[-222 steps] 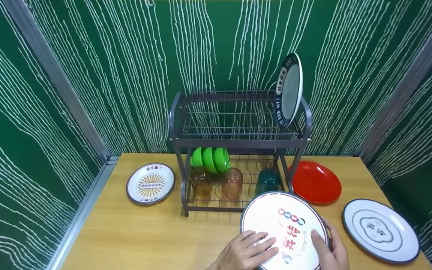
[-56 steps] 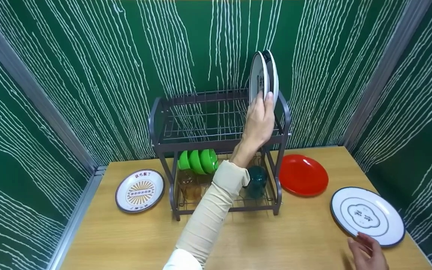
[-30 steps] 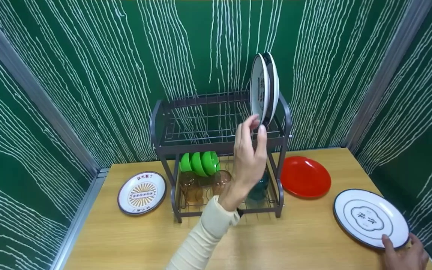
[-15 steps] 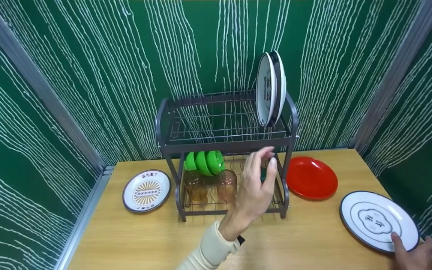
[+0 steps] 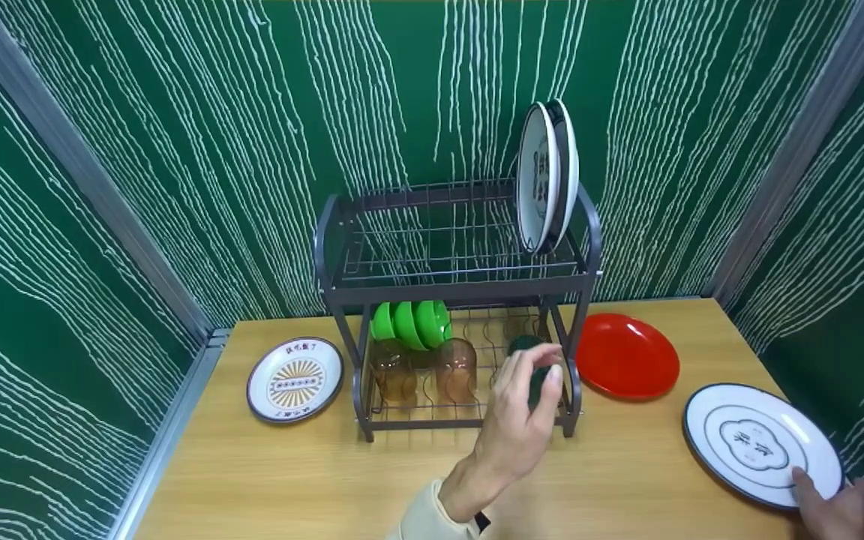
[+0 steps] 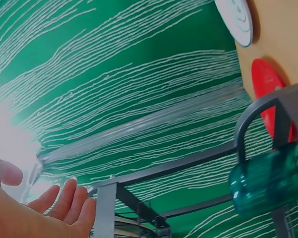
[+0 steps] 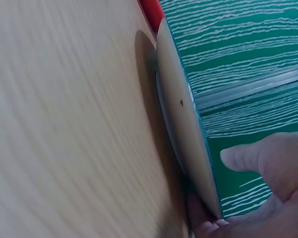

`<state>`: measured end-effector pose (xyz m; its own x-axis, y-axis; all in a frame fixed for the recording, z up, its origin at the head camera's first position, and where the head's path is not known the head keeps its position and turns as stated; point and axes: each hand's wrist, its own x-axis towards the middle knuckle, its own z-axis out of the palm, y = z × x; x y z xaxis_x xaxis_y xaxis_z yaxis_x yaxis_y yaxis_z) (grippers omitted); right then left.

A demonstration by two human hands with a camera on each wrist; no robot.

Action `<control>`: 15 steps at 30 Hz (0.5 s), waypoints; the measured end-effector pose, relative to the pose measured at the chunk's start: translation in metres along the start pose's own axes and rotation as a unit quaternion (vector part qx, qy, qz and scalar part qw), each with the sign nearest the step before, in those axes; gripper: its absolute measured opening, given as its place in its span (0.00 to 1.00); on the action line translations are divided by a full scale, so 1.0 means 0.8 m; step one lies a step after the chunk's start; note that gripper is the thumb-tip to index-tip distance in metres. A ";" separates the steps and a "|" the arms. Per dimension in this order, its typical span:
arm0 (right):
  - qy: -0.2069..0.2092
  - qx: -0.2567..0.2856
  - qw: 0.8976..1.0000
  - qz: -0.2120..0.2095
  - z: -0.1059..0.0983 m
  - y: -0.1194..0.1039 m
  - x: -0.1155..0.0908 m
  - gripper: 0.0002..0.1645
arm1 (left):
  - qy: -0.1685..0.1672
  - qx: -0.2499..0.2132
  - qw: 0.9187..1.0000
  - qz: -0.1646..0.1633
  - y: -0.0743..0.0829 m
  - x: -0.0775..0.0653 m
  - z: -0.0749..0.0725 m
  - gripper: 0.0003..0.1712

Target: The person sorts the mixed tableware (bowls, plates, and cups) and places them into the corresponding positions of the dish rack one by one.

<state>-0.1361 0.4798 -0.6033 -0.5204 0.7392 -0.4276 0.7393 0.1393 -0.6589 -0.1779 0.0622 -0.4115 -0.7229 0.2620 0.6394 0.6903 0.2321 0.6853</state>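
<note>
In the head view, a white plate with a dark blue rim and black characters lies on the table at the right. My right hand is at its near right rim, thumb over the face. The right wrist view shows fingertips tucked under the rim and the thumb above. My left hand hangs in front of the rack's lower shelf, fingers loosely bent and holding nothing. Two plates stand on edge at the right end of the rack's upper tier.
On the lower shelf are green bowls, two amber glasses and a teal glass. A red plate lies right of the rack, a small patterned plate left of it. Green walls enclose the table.
The plate with red characters, earlier in both hands, now stands in the rack. My left hand has let go and drawn back downward. My right hand has moved onto the plate at right.
</note>
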 end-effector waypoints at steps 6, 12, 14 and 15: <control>0.023 0.001 1.000 0.010 0.001 0.003 0.008 0.43 | -0.016 -0.015 0.999 -0.037 -0.007 -0.017 0.007 0.18; 0.028 0.016 0.999 0.019 0.000 0.007 0.006 0.43 | -0.037 -0.018 0.997 -0.064 -0.015 -0.035 0.018 0.18; 0.035 0.023 0.999 0.016 0.001 0.008 0.006 0.43 | -0.041 -0.020 0.997 -0.069 -0.018 -0.041 0.022 0.17; 0.038 0.029 0.999 0.013 0.002 0.008 0.005 0.43 | -0.042 -0.024 0.996 -0.073 -0.019 -0.044 0.023 0.17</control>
<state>-0.1341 0.4825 -0.6107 -0.4655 0.7897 -0.3995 0.7255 0.0820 -0.6833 -0.1626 0.0670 -0.4509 -0.8086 0.3074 0.5017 0.5747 0.2295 0.7855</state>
